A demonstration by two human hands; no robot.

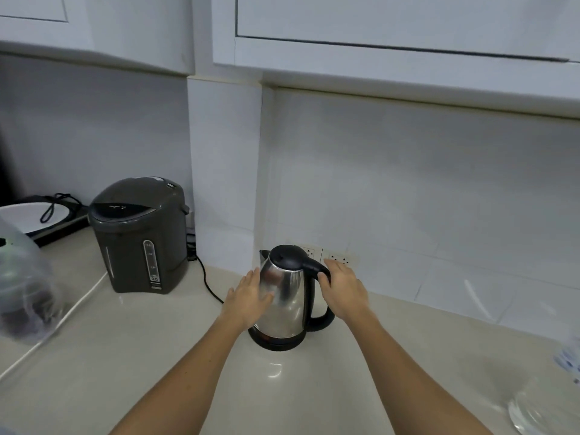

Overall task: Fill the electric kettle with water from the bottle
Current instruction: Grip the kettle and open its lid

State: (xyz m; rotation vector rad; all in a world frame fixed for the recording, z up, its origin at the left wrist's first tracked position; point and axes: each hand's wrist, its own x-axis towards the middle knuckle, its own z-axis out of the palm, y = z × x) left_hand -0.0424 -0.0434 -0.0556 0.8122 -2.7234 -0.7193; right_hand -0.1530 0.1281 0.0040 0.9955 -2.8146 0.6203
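A stainless steel electric kettle (287, 301) with a black lid and handle stands on its black base on the beige counter (157, 372), lid closed. My left hand (248, 298) lies flat against the kettle's left side, fingers apart. My right hand (343, 287) is at the top of the black handle, with the thumb on it and the fingers spread. A clear plastic bottle (546, 400) shows blurred at the lower right edge, partly out of frame.
A dark grey thermo pot (139, 235) stands left of the kettle, its black cord (207, 281) trailing on the counter. A clear plastic container (22, 284) sits at far left. Wall sockets (340, 257) are behind the kettle. White cabinets hang overhead.
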